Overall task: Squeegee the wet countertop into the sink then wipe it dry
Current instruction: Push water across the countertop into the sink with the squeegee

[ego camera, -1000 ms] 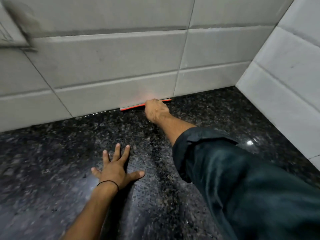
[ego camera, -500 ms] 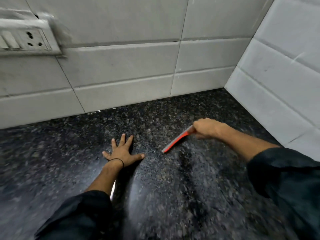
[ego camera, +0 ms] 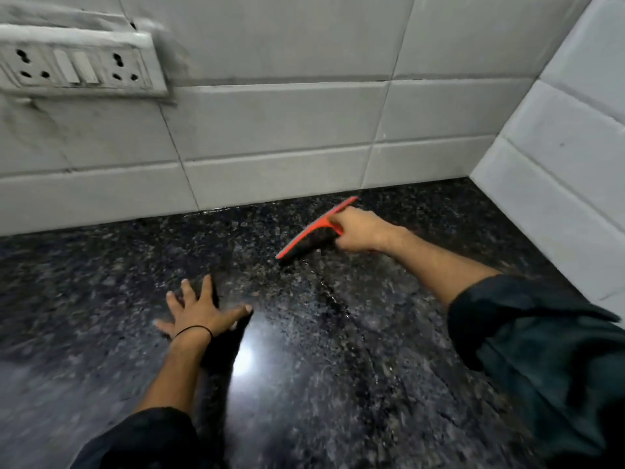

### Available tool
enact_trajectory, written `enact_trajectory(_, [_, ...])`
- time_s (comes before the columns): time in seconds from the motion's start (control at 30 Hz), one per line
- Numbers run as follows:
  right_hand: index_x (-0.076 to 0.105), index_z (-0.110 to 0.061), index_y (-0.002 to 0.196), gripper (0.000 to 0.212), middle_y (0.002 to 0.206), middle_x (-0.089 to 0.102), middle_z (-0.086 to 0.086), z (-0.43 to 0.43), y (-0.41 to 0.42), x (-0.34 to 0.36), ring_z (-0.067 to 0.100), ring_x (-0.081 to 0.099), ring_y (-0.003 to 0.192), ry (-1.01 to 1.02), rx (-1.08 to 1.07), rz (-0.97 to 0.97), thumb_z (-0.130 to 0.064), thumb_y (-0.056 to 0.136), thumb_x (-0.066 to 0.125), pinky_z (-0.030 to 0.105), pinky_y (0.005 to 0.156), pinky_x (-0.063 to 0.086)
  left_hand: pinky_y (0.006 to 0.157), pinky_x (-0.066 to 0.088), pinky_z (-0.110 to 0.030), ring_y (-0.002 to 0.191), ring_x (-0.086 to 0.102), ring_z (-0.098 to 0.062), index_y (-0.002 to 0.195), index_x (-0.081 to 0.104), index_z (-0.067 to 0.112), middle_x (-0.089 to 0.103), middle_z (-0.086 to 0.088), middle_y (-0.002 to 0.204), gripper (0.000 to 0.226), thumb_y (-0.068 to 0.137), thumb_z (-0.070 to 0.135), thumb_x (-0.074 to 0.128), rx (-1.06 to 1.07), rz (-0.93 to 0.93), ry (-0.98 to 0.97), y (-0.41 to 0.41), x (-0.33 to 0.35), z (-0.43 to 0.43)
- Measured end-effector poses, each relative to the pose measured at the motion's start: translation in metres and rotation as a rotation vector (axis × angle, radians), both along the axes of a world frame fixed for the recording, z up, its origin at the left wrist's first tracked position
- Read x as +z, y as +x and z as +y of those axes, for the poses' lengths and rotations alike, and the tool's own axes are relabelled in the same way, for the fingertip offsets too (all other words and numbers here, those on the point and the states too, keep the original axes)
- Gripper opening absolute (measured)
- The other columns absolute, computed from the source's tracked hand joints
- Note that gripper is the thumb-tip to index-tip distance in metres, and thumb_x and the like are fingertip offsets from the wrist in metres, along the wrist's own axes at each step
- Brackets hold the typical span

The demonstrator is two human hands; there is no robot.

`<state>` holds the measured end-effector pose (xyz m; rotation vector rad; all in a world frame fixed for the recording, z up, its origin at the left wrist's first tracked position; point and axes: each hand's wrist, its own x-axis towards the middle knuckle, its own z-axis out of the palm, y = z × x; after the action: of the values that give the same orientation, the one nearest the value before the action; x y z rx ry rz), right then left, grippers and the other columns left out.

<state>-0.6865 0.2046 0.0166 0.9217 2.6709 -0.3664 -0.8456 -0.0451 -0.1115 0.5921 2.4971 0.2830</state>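
Observation:
My right hand [ego camera: 362, 231] grips the handle of a red squeegee [ego camera: 313, 230]. Its blade runs diagonally, with the lower left end on the wet black granite countertop [ego camera: 338, 350] and the upper right end pointing toward the back wall. My left hand [ego camera: 199, 313] lies flat on the counter with fingers spread, to the lower left of the blade. A thin streak of water runs down the stone below the squeegee. No sink or cloth shows in this view.
White tiled walls meet in a corner at the back right [ego camera: 470, 177]. A white socket and switch panel [ego camera: 77, 67] is fixed to the back wall at the upper left. A light glare [ego camera: 243, 360] reflects off the wet stone.
My right hand pulled the squeegee from the foot of the back wall out onto the counter and turned the blade diagonal. My left hand stayed flat on the stone.

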Motion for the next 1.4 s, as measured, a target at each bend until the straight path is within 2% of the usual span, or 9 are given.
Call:
enact_trajectory(0.13, [0.063,-0.01,0.121,0.04,0.126,0.061,0.019,-0.017,-0.096,-0.03,0.036,0.061,0.116,-0.006,-0.021,0.113,-0.023,0.083,0.057,0.041,0.096,0.05,0.108,0.007,-0.076,0.149,-0.019,-0.031,0.152,-0.005,0.047,-0.023,0.009,0.162,0.121,0.058,0.088,0.058,-0.036,-0.06,-0.045,-0.006,-0.006,-0.006])
enact_trajectory(0.3, [0.057,-0.002,0.131,0.042,0.136,0.051,0.026,-0.036,-0.174,-0.053,0.038,0.054,0.124,-0.086,-0.142,0.221,-0.021,0.093,0.054,0.037,0.1,0.046,0.106,0.013,-0.077,0.149,-0.016,-0.033,0.151,-0.007,0.049,-0.021,0.009,0.163,0.121,0.057,0.089,0.058,-0.042,-0.05,-0.061,-0.012,-0.009,-0.002])
enact_trajectory(0.43, [0.061,-0.002,0.126,0.038,0.131,0.056,0.024,-0.042,-0.201,-0.062,0.035,0.058,0.119,-0.139,-0.237,0.254,-0.017,0.092,0.055,0.035,0.096,0.049,0.105,0.014,-0.078,0.149,-0.017,-0.035,0.151,-0.007,0.048,-0.021,0.008,0.163,0.122,0.057,0.089,0.057,-0.031,-0.03,-0.062,-0.012,-0.013,0.0])
enact_trajectory(0.6, [0.064,-0.001,0.12,0.032,0.127,0.063,0.018,-0.04,-0.193,-0.062,0.032,0.06,0.119,-0.105,-0.172,0.193,-0.009,0.09,0.055,0.034,0.094,0.05,0.105,0.013,-0.078,0.149,-0.016,-0.035,0.152,-0.005,0.049,-0.02,0.008,0.163,0.121,0.057,0.086,0.062,-0.02,-0.038,-0.04,-0.012,-0.012,0.0])
enact_trajectory(0.83, [0.062,-0.006,0.122,0.035,0.126,0.064,0.016,-0.022,-0.124,-0.04,0.032,0.062,0.116,0.068,0.037,-0.009,-0.018,0.089,0.058,0.038,0.093,0.05,0.105,0.011,-0.078,0.149,-0.015,-0.034,0.152,-0.002,0.049,-0.018,0.009,0.163,0.121,0.057,0.085,0.065,-0.024,-0.039,-0.012,-0.01,-0.006,-0.004])
enact_trajectory(1.03, [0.062,-0.03,0.126,0.039,0.123,0.067,0.004,-0.021,0.013,-0.029,0.027,0.066,0.109,0.103,0.145,-0.217,-0.031,0.088,0.058,0.038,0.09,0.053,0.107,0.005,-0.078,0.149,-0.018,-0.035,0.153,0.002,0.046,-0.019,0.006,0.163,0.114,0.063,0.084,0.061,-0.026,-0.023,0.008,0.004,0.001,-0.011])
enact_trajectory(1.2, [0.048,-0.063,0.128,0.047,0.129,0.063,-0.007,-0.022,0.131,0.004,0.023,0.063,0.113,0.121,0.186,-0.386,-0.033,0.092,0.051,0.034,0.092,0.051,0.112,0.005,-0.072,0.151,-0.006,-0.03,0.155,0.005,0.04,-0.008,0.006,0.165,0.103,0.073,0.083,0.05,-0.008,0.082,0.08,0.025,-0.002,-0.022])
enact_trajectory(1.27, [0.047,-0.066,0.126,0.052,0.127,0.064,-0.009,-0.017,0.153,0.017,0.021,0.064,0.112,0.134,0.183,-0.452,-0.03,0.089,0.052,0.033,0.092,0.052,0.114,0.005,-0.069,0.152,-0.002,-0.027,0.156,0.008,0.036,-0.004,0.005,0.166,0.095,0.081,0.076,0.049,-0.023,0.112,0.133,0.036,-0.004,-0.024])
enact_trajectory(1.4, [0.049,-0.063,0.125,0.048,0.126,0.065,-0.011,-0.014,0.147,0.03,0.019,0.064,0.112,0.163,0.141,-0.32,-0.038,0.085,0.056,0.037,0.094,0.053,0.115,0.003,-0.066,0.152,0.0,-0.024,0.156,0.013,0.031,0.0,0.004,0.166,0.086,0.087,0.066,0.05,-0.006,0.151,0.241,0.066,-0.008,-0.032])
